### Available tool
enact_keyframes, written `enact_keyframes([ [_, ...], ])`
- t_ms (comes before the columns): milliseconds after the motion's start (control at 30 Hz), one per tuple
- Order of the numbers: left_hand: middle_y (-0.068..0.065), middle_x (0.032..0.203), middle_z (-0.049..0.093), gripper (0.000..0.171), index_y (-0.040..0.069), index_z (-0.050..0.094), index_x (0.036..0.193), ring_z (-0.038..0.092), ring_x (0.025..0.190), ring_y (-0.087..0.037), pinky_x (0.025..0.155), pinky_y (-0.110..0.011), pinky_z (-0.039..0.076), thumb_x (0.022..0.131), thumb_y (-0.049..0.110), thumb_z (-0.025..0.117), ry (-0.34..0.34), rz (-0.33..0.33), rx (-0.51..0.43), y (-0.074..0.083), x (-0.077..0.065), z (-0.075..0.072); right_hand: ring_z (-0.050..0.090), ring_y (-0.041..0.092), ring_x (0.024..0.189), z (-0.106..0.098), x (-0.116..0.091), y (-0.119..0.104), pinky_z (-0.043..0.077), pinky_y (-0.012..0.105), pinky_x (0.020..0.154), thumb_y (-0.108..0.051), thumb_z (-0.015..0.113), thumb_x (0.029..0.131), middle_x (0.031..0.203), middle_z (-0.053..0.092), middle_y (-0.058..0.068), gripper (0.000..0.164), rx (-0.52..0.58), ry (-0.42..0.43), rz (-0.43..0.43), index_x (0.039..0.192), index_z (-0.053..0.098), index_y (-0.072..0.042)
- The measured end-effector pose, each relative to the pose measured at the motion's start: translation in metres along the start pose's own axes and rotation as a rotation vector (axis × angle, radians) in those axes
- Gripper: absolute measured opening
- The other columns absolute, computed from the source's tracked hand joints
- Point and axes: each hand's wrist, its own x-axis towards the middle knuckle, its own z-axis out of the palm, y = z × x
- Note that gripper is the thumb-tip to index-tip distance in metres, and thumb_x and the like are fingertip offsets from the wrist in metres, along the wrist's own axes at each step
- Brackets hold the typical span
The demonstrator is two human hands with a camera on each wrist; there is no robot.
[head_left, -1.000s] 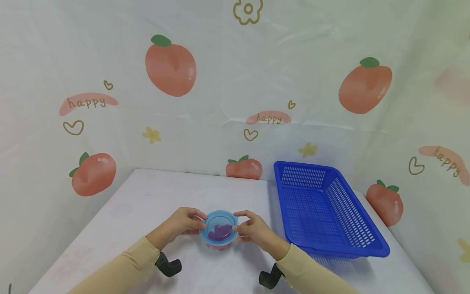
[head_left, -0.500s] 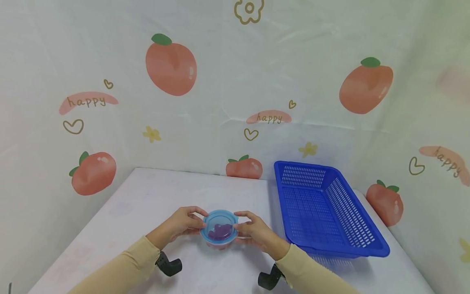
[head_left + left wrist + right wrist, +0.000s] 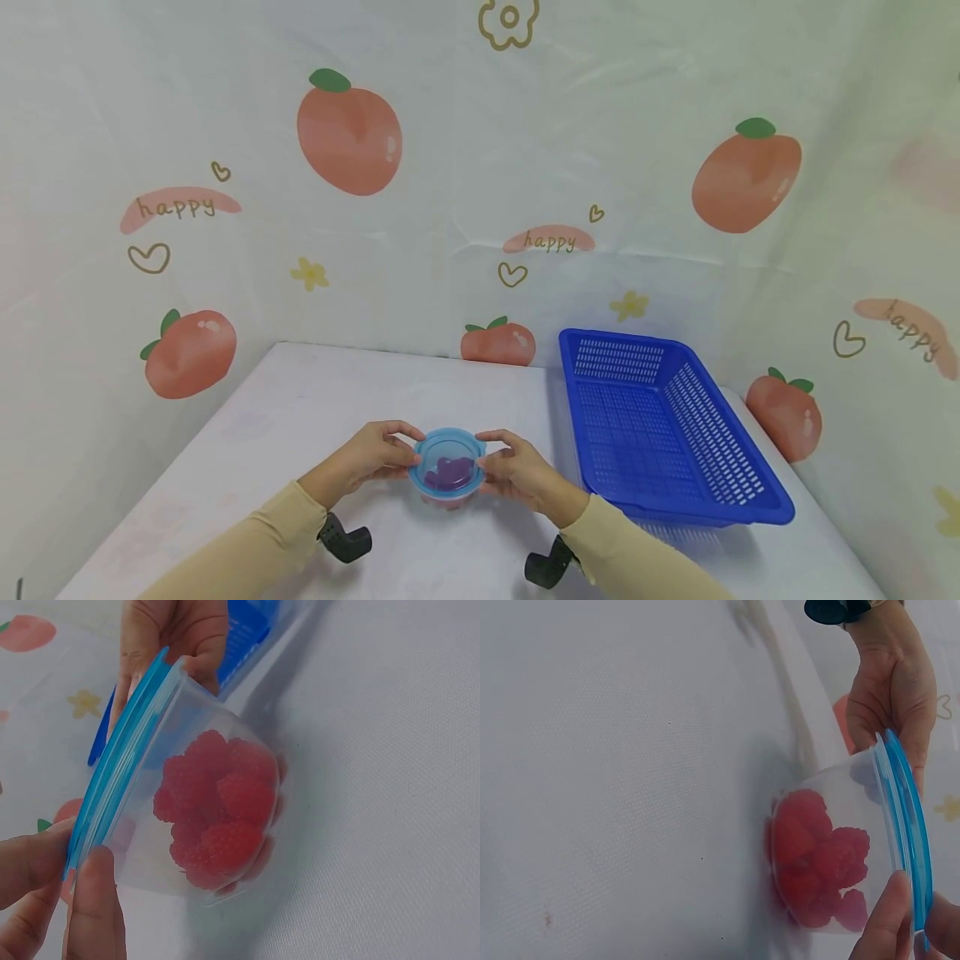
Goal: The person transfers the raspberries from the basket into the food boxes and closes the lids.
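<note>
A round clear plastic food container (image 3: 146, 866) with a blue lid (image 3: 448, 442) stands on the white table in front of me. Raspberries (image 3: 225, 799) fill its lower part and look purple through the lid from above. On the left side, my left hand (image 3: 373, 454) pinches the rim, thumb on the lid and fingertips below its edge. My right hand (image 3: 528, 477) grips the opposite side the same way, as the right wrist view shows with its thumb (image 3: 943, 924) against the lid's top. The lid lies over the container's mouth along the rim.
A large blue plastic basket (image 3: 738, 508) with slotted walls stands to the right, close to my right forearm. Behind the white table (image 3: 337, 383) hangs a white cloth (image 3: 420, 275) printed with peaches. Black wrist cameras (image 3: 347, 543) hang below both wrists, just above the tabletop.
</note>
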Motion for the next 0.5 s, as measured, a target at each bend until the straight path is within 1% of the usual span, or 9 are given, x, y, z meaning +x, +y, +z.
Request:
enact_keyframes([
  [233, -0.004, 0.081, 0.068, 0.04, -0.002, 0.059, 0.117, 0.065, 0.068, -0.012, 0.066, -0.028, 0.059, 0.082, 0.007, 0.075, 0.004, -0.005, 0.01, -0.0003, 0.0008, 0.0005, 0.057, 0.012, 0.07, 0.0017, 0.0003, -0.0041, 0.058, 0.024, 0.065, -0.004, 0.062, 0.093, 0.088, 0.053, 0.005, 0.049, -0.07, 0.02, -0.008, 0.137, 0.043, -0.002],
  [500, -0.004, 0.082, 0.068, 0.04, -0.001, 0.059, 0.117, 0.065, 0.068, -0.013, 0.066, -0.028, 0.059, 0.082, 0.008, 0.075, 0.011, -0.011, 0.028, 0.0, 0.0013, 0.001, 0.056, 0.013, 0.066, 0.0031, 0.0043, -0.0052, 0.057, 0.024, 0.063, -0.001, 0.06, 0.092, 0.087, 0.05, 0.004, 0.045, -0.111, 0.034, -0.006, 0.134, 0.044, -0.003],
])
